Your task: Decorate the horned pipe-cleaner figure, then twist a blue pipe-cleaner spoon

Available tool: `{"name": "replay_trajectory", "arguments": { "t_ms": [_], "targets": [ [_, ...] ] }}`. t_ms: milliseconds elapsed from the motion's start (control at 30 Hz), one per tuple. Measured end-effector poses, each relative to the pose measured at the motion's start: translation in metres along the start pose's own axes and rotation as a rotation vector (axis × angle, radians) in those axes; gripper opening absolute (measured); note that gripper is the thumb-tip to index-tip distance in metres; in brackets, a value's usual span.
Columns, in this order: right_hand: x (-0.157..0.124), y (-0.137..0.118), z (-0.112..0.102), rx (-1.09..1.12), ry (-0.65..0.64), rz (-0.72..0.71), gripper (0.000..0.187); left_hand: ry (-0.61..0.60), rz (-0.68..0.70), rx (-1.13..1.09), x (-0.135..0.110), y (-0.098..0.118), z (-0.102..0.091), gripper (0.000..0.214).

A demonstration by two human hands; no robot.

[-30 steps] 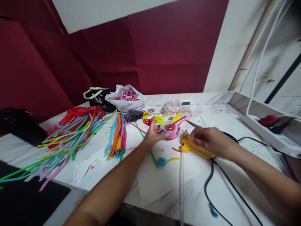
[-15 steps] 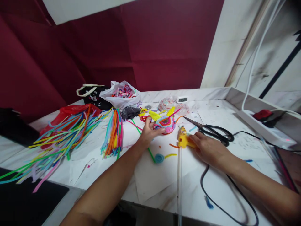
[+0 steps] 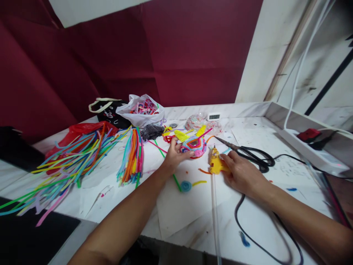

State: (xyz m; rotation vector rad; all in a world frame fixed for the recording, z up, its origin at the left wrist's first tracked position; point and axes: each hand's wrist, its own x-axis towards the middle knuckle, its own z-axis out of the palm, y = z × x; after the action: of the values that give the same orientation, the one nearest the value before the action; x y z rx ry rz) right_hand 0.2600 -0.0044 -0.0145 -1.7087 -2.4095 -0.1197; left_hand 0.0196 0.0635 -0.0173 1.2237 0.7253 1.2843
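My left hand [image 3: 174,156] grips the left side of a small craft piece [image 3: 194,145] made of coiled pink, blue, red and yellow pipe cleaners, resting on the white table [image 3: 256,136]. My right hand [image 3: 242,172] lies over the handle of a yellow glue gun [image 3: 214,162], fingers curled round it, the nozzle pointing up toward the craft piece. A clear glue stick [image 3: 215,209] runs from the gun toward me. A black cord [image 3: 248,232] trails from under my right wrist. A blue coil with a yellow tail [image 3: 188,185] and a green pipe cleaner [image 3: 176,180] lie between my hands.
Black scissors [image 3: 252,155] lie right of the gun. Bundles of coloured pipe cleaners [image 3: 82,156] spread over the left, by a red bag [image 3: 79,129]. A white bag of scraps [image 3: 143,109], a black pouch [image 3: 110,112], a small digital clock [image 3: 214,116] and a power strip [image 3: 317,151] stand behind.
My right hand brought the glue gun down flat onto the table and left, uncovering the scissors. My left hand stayed on the craft piece. The view shifted slightly.
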Motion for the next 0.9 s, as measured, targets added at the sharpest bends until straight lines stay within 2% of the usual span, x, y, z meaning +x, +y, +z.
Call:
{"name": "replay_trajectory", "arguments": {
  "t_ms": [167, 367, 500, 600, 900],
  "targets": [
    [-0.001, 0.009, -0.009, 0.036, 0.103, 0.051, 0.051, 0.015, 0.005, -0.017, 0.0, 0.002, 0.003, 0.072],
    [-0.002, 0.02, -0.018, 0.238, 0.183, 0.108, 0.045, 0.032, -0.01, -0.03, 0.001, 0.001, 0.001, 0.073],
    [-0.001, 0.024, -0.014, 0.263, 0.152, 0.078, 0.043, 0.057, -0.029, -0.064, 0.0, 0.003, 0.001, 0.074],
    [-0.001, 0.022, -0.007, 0.272, 0.128, 0.049, 0.04, 0.08, -0.092, -0.105, -0.001, 0.006, 0.001, 0.074],
    [-0.004, 0.001, 0.005, 0.316, 0.031, 0.106, 0.036, 0.053, -0.14, -0.158, 0.0, 0.009, -0.001, 0.067]
  ]
}}
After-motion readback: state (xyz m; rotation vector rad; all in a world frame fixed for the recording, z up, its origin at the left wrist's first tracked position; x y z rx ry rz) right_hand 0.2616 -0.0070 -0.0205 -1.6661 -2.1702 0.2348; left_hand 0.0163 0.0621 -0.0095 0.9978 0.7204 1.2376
